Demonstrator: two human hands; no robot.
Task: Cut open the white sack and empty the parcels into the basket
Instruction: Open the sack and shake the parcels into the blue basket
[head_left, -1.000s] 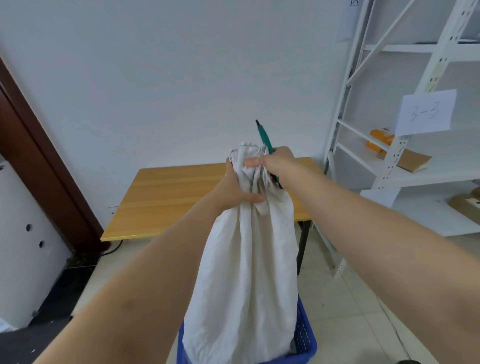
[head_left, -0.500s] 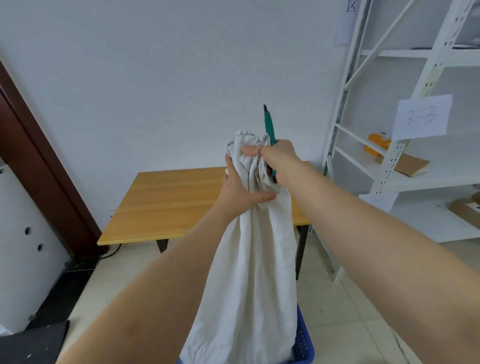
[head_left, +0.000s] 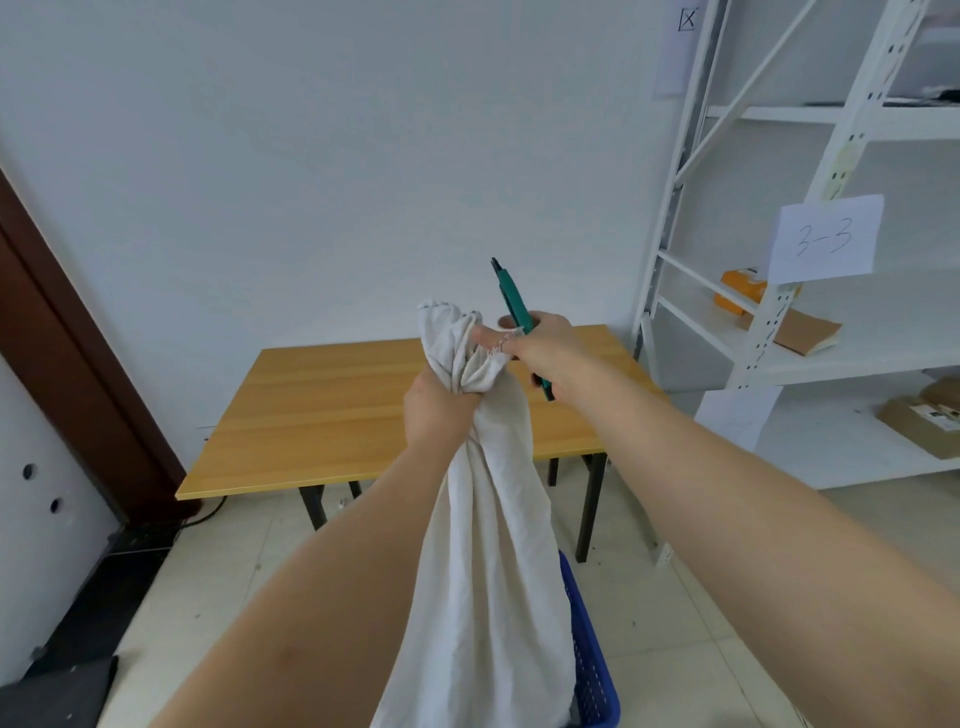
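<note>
The white sack (head_left: 488, 561) hangs upright in front of me, its bunched neck held high. My left hand (head_left: 439, 410) grips the neck just below the gathered top. My right hand (head_left: 540, 345) holds a green cutter (head_left: 514, 304), its tip pointing up, and its fingers also pinch a thin string at the sack's top. The sack's lower end reaches into the blue basket (head_left: 592, 670), of which only the right wall shows. No parcels show in the sack or the basket.
A wooden table (head_left: 337, 410) stands behind the sack against the white wall. White metal shelving (head_left: 769, 332) on the right carries cardboard parcels (head_left: 924, 421), an orange item (head_left: 740, 291) and a label reading 3-3. A brown door frame (head_left: 67, 353) rises at the left.
My right hand has drawn away to the right of the sack's top, pulling a string out with it, and the cutter now tilts left. My view has tipped down a little.
</note>
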